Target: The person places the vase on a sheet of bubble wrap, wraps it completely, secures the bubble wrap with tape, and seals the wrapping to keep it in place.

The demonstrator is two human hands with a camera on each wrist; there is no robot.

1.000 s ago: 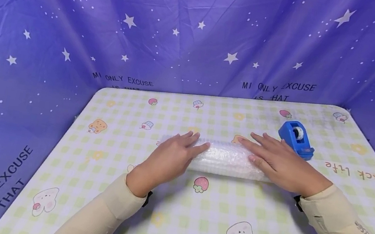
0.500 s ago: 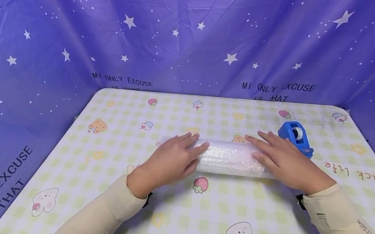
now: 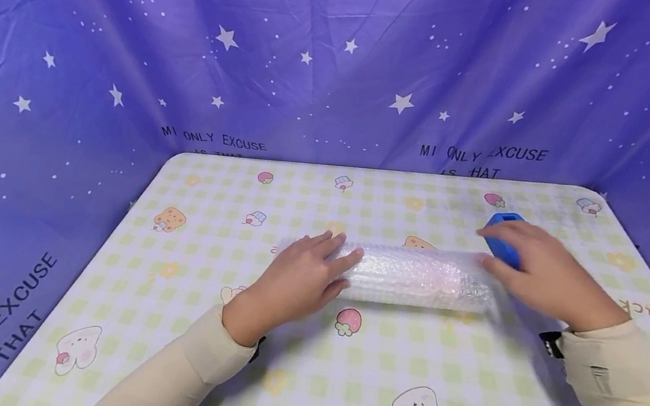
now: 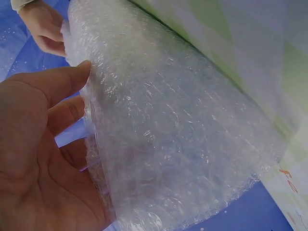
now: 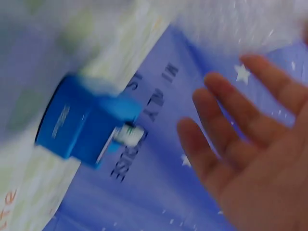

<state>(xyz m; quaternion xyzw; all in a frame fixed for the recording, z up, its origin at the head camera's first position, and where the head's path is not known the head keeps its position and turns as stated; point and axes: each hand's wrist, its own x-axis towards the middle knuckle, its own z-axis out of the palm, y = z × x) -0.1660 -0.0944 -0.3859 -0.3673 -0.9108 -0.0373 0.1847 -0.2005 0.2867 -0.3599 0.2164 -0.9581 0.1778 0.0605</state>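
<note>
A roll of clear bubble wrap [image 3: 400, 274] lies crosswise on the table, with a pinkish tint showing through its right half. My left hand [image 3: 292, 281] rests over the roll's left end, fingers spread along the top; in the left wrist view the fingertips touch the edge of the bubble wrap [image 4: 154, 106]. Past the roll's right end, my right hand [image 3: 548, 271] is held over a blue tape dispenser [image 3: 503, 247], covering much of it. The right wrist view is blurred: there the fingers [image 5: 219, 113] are extended, apart from the dispenser [image 5: 79, 125].
The table [image 3: 180, 322] wears a green-and-white checked cover printed with cartoon bunnies, strawberries and cakes. A purple curtain [image 3: 265, 25] with white stars and black lettering hangs behind it and along both sides.
My right hand has left the bubble wrap's right end and moved right, over the tape dispenser, uncovering that end. My left hand stays in place on the roll.
</note>
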